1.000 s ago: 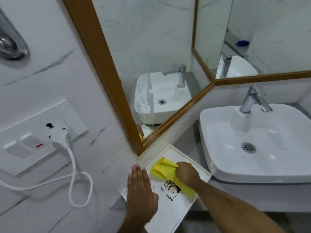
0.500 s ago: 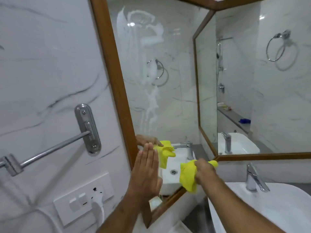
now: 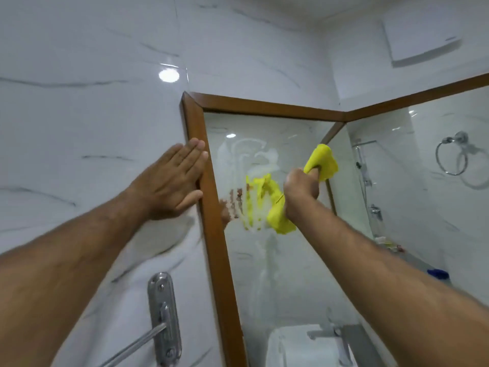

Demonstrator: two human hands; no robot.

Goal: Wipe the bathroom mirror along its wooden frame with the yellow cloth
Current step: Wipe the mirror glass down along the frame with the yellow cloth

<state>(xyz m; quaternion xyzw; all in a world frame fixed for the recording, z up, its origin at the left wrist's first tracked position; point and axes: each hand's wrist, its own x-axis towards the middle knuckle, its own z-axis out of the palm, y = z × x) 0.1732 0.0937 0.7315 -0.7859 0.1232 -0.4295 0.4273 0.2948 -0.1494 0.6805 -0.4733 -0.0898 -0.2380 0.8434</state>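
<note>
My right hand [image 3: 301, 190] grips the bunched yellow cloth [image 3: 321, 161] against the mirror [image 3: 277, 260]; left hand [image 3: 172, 180], spread flat, braces beside the wooden frame [image 3: 214, 234]. Risk: a bunched cloth smearing residue.

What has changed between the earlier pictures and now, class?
The right hand lifted the yellow cloth from the white tray up to the mirror. The left hand rose from the counter to the wall beside the wooden frame. The grip on the cloth stayed.
</note>
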